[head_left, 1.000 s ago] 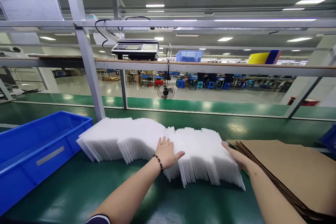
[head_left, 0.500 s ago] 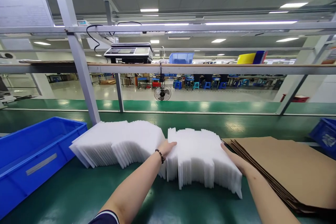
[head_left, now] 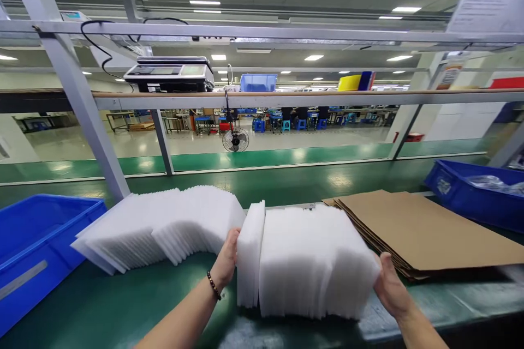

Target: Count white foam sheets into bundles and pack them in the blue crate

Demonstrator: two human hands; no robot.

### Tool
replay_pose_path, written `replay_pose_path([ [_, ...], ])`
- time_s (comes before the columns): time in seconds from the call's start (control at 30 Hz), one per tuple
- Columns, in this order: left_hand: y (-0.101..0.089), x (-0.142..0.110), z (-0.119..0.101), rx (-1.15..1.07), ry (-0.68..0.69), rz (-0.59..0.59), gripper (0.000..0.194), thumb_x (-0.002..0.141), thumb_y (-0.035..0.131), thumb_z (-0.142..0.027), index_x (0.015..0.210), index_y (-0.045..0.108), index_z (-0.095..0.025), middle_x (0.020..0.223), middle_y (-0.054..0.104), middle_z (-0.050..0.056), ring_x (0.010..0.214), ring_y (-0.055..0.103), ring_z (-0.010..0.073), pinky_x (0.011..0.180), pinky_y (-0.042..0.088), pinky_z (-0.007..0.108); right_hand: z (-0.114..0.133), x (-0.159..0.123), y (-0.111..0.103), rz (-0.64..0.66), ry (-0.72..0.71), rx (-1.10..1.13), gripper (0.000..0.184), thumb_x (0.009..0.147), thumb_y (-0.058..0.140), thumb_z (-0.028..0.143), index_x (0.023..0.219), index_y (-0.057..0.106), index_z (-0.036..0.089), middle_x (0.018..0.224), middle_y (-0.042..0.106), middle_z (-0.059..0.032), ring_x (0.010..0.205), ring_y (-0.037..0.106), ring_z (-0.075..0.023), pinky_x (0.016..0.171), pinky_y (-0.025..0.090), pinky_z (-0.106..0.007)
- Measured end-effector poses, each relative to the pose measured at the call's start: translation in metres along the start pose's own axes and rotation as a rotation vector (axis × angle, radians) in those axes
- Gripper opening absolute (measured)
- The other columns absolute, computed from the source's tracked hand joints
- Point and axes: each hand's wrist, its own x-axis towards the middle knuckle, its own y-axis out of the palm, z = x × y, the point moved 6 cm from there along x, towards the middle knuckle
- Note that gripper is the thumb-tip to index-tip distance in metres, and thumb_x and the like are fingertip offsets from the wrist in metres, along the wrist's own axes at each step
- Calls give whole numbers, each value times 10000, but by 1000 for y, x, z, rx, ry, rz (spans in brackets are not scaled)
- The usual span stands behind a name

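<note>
A row of white foam sheets (head_left: 303, 256) stands on edge on the green work surface, squeezed between my two hands. At its left side, my left hand (head_left: 227, 260) is closed against a thinner bundle of sheets (head_left: 249, 256), a narrow gap parting that bundle from the rest. My right hand (head_left: 392, 286) presses on the right end, its thumb raised and its fingers partly hidden behind the foam. Left of my left hand, a second row of white foam sheets (head_left: 164, 223) leans over in a curve.
A blue bin (head_left: 41, 251) is at the left. Flat brown cardboard sheets (head_left: 429, 229) lie stacked at the right, with another blue bin (head_left: 454, 191) holding clear plastic behind them. A metal frame carries a shelf (head_left: 286, 100) with a scale (head_left: 170, 74) on it.
My hands have pushed the right-hand sheets together into an even, upright block. My right hand has come down and nearer. The view has turned to the right.
</note>
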Motion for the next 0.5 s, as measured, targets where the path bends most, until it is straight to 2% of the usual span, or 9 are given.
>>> replay_pose_path([
  [0.1, -2, 8, -14, 135, -20, 1, 638, 754, 387, -655, 1186, 424, -186, 1194, 513, 92, 1122, 460, 238, 942, 345, 329, 0, 1, -4, 17, 86, -53, 726, 672, 314, 789, 1097, 501, 231, 1099, 610, -83, 1018, 555, -297, 840, 478, -414],
  [0.17, -3, 16, -26, 260, -75, 12, 788, 684, 550, -610, 1298, 321, -172, 1303, 418, 146, 1200, 386, 276, 984, 299, 369, 14, 7, -4, 10, 103, -134, 722, 691, 342, 763, 1183, 436, 244, 1152, 580, -87, 1037, 544, -297, 862, 461, -433],
  [0.27, -2, 31, -42, 453, -131, 22, 1126, 475, 790, -453, 1382, 176, -191, 1409, 252, 179, 1261, 286, 328, 1018, 244, 401, 45, 14, -1, -66, 104, -492, 827, 661, 524, 680, 1321, 298, 236, 1263, 491, -122, 1130, 472, -314, 963, 361, -465],
  [0.33, 0, 39, -45, 544, -160, 36, 1246, 386, 833, -401, 1396, 124, -228, 1423, 226, 172, 1214, 353, 356, 974, 310, 414, 60, 15, 8, -65, 111, -692, 950, 594, 649, 611, 1353, 251, 201, 1324, 417, -147, 1189, 404, -328, 1013, 293, -464],
  [0.4, 2, 43, -39, 588, -220, 72, 1249, 383, 828, -411, 1395, 116, -244, 1361, 342, 188, 1053, 508, 368, 820, 434, 434, 59, 11, 22, 95, 182, -654, 911, 603, 671, 565, 1336, 294, 176, 1326, 415, -147, 1183, 415, -321, 1002, 326, -434],
  [0.43, 4, 43, -34, 594, -255, 97, 1189, 412, 809, -434, 1386, 156, -239, 1296, 429, 189, 957, 565, 358, 723, 472, 424, 54, 8, 30, 202, 239, -567, 835, 643, 638, 565, 1313, 338, 168, 1301, 449, -139, 1154, 451, -312, 974, 369, -417],
  [0.5, 9, 40, -25, 579, -306, 152, 946, 515, 733, -499, 1317, 322, -213, 1141, 565, 162, 830, 611, 321, 575, 488, 366, 42, -1, 40, 358, 348, -377, 689, 724, 549, 565, 1263, 418, 157, 1222, 532, -123, 1088, 517, -295, 918, 433, -392],
])
